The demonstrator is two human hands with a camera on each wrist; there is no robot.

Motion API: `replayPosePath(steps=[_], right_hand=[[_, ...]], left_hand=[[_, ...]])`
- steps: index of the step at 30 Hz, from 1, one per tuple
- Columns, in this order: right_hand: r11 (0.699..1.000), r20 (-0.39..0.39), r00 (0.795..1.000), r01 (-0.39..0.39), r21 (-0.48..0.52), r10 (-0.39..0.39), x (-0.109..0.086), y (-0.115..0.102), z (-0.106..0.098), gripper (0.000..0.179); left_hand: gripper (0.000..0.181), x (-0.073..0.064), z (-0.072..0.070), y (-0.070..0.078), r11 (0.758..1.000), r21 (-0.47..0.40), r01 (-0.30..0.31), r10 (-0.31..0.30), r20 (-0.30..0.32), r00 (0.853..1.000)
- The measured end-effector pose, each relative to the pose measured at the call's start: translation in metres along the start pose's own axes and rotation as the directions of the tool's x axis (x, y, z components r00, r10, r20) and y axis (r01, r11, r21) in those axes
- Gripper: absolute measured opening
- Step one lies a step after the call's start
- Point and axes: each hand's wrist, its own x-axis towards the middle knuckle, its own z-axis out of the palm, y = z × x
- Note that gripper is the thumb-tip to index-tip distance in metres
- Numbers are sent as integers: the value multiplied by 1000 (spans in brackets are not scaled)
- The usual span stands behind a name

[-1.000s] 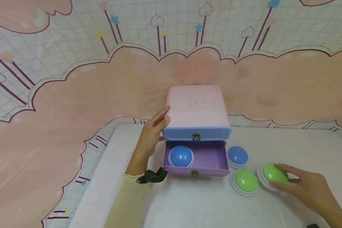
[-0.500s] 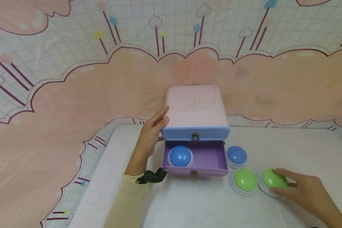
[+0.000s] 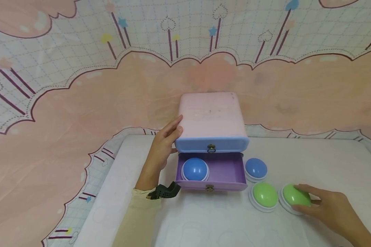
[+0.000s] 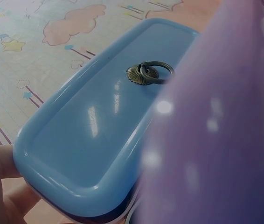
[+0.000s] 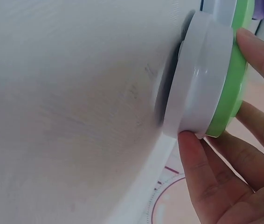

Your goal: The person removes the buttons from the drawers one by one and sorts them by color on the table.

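A small pink-topped chest of drawers point(image 3: 211, 115) stands mid-table, its blue upper drawer point(image 3: 191, 145) pushed in and its purple lower drawer point(image 3: 227, 171) pulled out. My left hand point(image 3: 160, 147) rests against the chest's left side, fingers extended along it. Inside the purple drawer, at its left end, sits a blue dome button point(image 3: 195, 169) with a white base. My right hand point(image 3: 329, 206) holds a green dome button point(image 3: 295, 195) by its side, thumb and fingertips on the dome and the white base point(image 5: 197, 79). That base is right at the tabletop.
Another green dome button point(image 3: 265, 195) sits just left of the held one. A second blue dome button point(image 3: 256, 168) stands beside the open drawer's right wall. Behind the white table point(image 3: 327, 161) hangs a pink patterned cloth point(image 3: 142, 89).
My right hand has brought the green button slightly down and toward me, level beside the other green one. My left hand stays on the chest, and the head view has shifted slightly.
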Motion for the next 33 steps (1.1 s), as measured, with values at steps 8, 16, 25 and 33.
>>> replayPosePath(steps=[8, 16, 25, 33], right_hand=[[999, -12, 1000, 28, 21, -27, 2, 0, 0, 80], [1000, 45, 999, -17, 23, 16, 4, 1, 1, 85], [999, 51, 999, -16, 30, 15, 6, 4, 0, 85], [999, -9, 999, 44, -17, -44, 12, -12, -14, 82]], left_hand=[[48, 0, 0, 0, 1000, -6, -12, 12, 5, 1000], [48, -2, 1, 3, 1000, -2, -13, 13, 6, 1000], [49, -3, 0, 3, 1000, -4, -14, 14, 8, 1000], [48, -2, 1, 2, 1000, -10, -8, 8, 4, 1000]])
